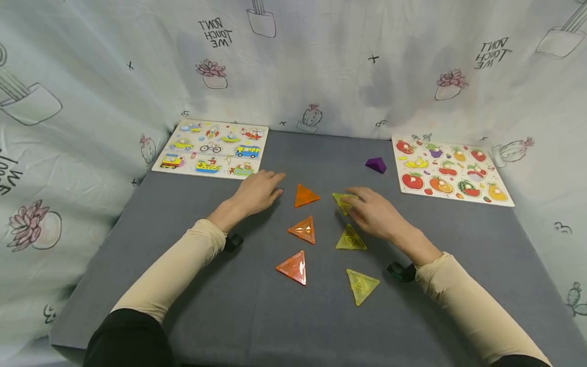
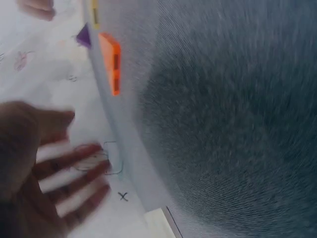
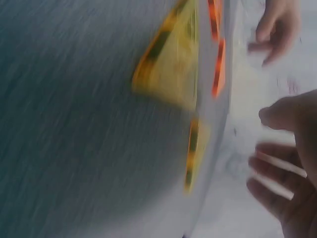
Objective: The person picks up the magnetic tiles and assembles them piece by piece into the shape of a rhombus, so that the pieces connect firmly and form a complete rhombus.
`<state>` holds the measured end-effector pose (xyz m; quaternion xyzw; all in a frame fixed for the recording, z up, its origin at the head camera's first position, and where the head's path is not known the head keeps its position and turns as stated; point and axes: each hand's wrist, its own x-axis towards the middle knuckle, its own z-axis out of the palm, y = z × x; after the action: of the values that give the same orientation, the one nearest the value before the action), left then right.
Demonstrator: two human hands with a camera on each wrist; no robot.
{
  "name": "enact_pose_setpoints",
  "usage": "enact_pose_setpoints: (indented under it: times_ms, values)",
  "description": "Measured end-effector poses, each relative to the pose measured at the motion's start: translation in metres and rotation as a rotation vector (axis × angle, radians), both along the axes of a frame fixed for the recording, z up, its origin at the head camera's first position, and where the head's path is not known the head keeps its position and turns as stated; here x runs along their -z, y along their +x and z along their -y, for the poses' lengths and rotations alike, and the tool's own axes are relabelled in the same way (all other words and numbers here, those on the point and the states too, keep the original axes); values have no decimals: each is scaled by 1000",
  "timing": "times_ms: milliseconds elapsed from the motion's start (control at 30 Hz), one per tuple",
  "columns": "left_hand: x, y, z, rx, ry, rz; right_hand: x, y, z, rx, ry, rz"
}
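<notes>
In the head view, my left hand [image 1: 257,192] is above the table left of the top orange triangle [image 1: 305,195], fingers extended and holding nothing. Two more orange triangular tiles, a middle one [image 1: 304,230] and a near one [image 1: 293,267], lie below it in a column. My right hand [image 1: 376,211] hovers over the far yellow triangle [image 1: 341,201], partly covering it. The right wrist view shows its fingers spread and apart from the tiles. Nearer me lie a second yellow triangle [image 1: 351,238] and a third yellow triangle [image 1: 361,286].
A purple faceted piece [image 1: 376,164] lies beyond my right hand. At the back left is a vehicle picture board [image 1: 213,148], close to my left fingers; a fruit picture board [image 1: 451,171] lies at the back right. Patterned cloth [image 1: 293,66] hangs behind the grey table [image 1: 220,316].
</notes>
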<state>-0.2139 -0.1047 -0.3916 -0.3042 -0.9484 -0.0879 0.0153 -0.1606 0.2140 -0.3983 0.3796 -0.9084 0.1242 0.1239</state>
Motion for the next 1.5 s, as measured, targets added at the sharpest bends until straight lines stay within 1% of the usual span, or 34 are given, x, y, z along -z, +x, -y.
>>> enact_pose_setpoints:
  times_ms: [67, 133, 167, 233, 267, 333, 433, 500, 567, 600, 667, 733, 833, 933, 1000, 1067, 1167, 1233, 1300, 1400, 1500]
  values:
    - [3, -2, -4, 121, 10, -5, -1, 1, 16, -120, -5, -4]
    - [5, -3, -9, 223, 6, 14, 0, 3, 32, -231, 26, -5]
    - [6, -4, -11, 263, -1, 27, 0, 4, 39, -279, 52, -1]
    - [8, -3, -15, 320, -21, 44, 1, 7, 53, -351, 111, 18]
    - [9, -3, -17, 337, -36, 57, 2, 8, 59, -374, 144, 32]
    - [11, -2, -20, 355, -68, 85, 2, 11, 67, -393, 202, 67]
    - [12, 1, -22, 347, -127, 127, 4, 13, 72, -386, 272, 104]
    - [13, 2, -21, 337, -156, 150, 5, 14, 73, -382, 294, 98]
    - [13, 3, -19, 318, -173, 155, 6, 13, 72, -369, 295, 69]
    - [13, 3, -17, 310, -168, 151, 7, 12, 71, -359, 295, 48]
    - [13, 3, -14, 294, -155, 130, 7, 11, 71, -337, 293, 5]
    - [12, 3, -10, 276, -136, 109, 6, 9, 70, -315, 296, -21]
    - [11, 4, -3, 258, -119, 90, 6, 7, 71, -303, 294, -41]
    - [11, 6, 3, 243, -118, 92, 6, 6, 72, -290, 255, -27]
    - [11, 8, 7, 244, -112, 97, 7, 5, 73, -253, 197, 19]
    - [12, 10, 10, 248, -93, 97, 6, 3, 74, -194, 117, 73]
    - [13, 14, 13, 257, -66, 102, 5, -3, 74, -100, -25, 129]
    - [14, 17, 12, 260, -58, 105, 4, -6, 74, -35, -98, 151]
    - [14, 20, 10, 269, -67, 111, 3, -8, 72, 31, -155, 188]
    - [14, 22, 5, 288, -87, 110, 2, -7, 72, 133, -219, 284]
    - [14, 24, -2, 304, -97, 100, 2, -7, 72, 182, -276, 373]
